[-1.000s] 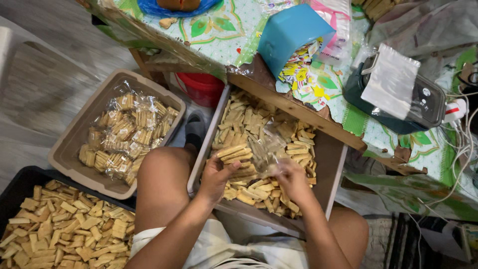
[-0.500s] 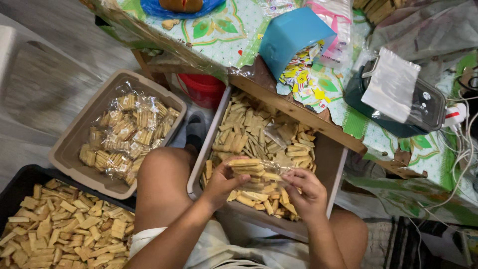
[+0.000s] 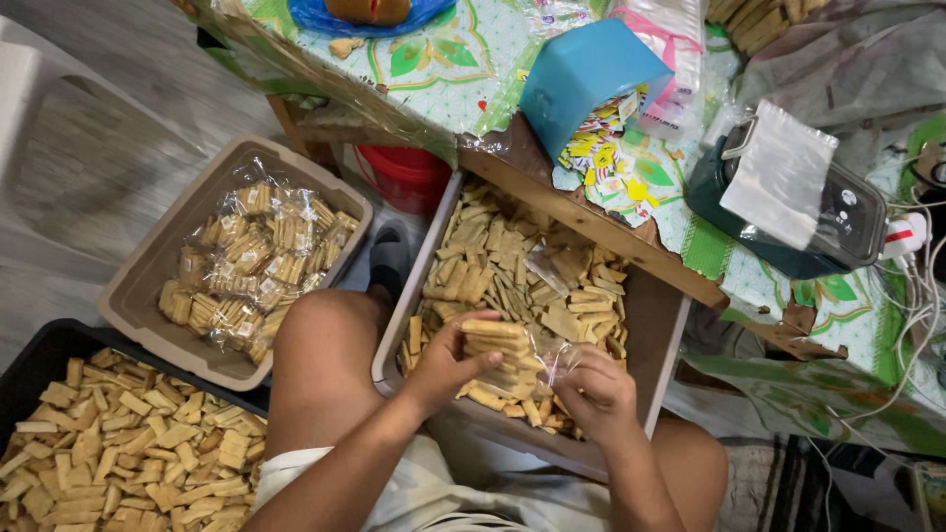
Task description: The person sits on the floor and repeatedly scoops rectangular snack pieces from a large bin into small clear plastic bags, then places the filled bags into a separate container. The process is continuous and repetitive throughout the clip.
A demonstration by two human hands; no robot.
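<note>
Over the middle tray (image 3: 658, 325) of three, my left hand (image 3: 445, 363) grips a biscuit stack (image 3: 496, 347), my right hand (image 3: 591, 386) pinches its clear bag (image 3: 552, 355); bagged packs (image 3: 246, 276) left, blue box (image 3: 581, 74) beyond.

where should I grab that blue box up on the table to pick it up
Grip the blue box across its two long side walls, coming from above. It lies tipped, its open mouth toward the spilled stickers, so the closed upper end gives flat, bare faces.
</note>
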